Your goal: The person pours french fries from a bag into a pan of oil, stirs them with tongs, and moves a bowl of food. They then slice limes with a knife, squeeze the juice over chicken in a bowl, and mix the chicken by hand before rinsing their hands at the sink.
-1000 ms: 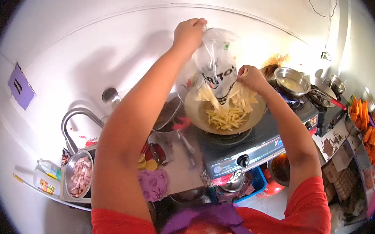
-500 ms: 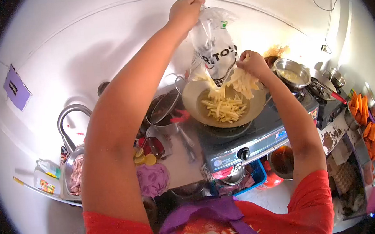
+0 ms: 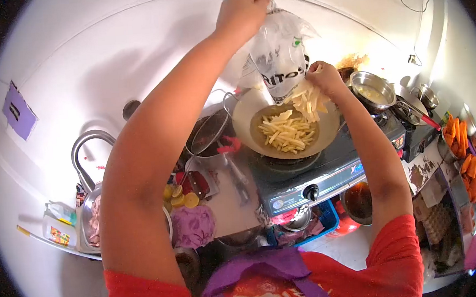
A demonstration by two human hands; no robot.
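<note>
My left hand (image 3: 244, 15) is closed on the upper end of a clear plastic bag (image 3: 278, 49) with black lettering, raised above the wok. My right hand (image 3: 324, 79) pinches the bag's lower right part, where pale fries show through the plastic. Below the bag, a wide wok (image 3: 242, 120) sits on the black gas stove (image 3: 285, 186). Pale cut fries (image 3: 286, 133) lie heaped in liquid in the wok. The bag's mouth hangs low over the wok's back side.
A steel pan (image 3: 373, 90) and a red-handled pan stand at the right. Orange pieces (image 3: 471, 171) fill containers far right. Left are a strainer (image 3: 206, 134), cut lemons (image 3: 183, 199), a purple cloth (image 3: 192, 226), a faucet (image 3: 91, 138) and a sink. A blue basket (image 3: 328, 219) sits under the stove.
My left hand and the bag have moved slightly right. The heap of fries in the wok has grown, and the stream of fries below the bag's middle no longer shows.
</note>
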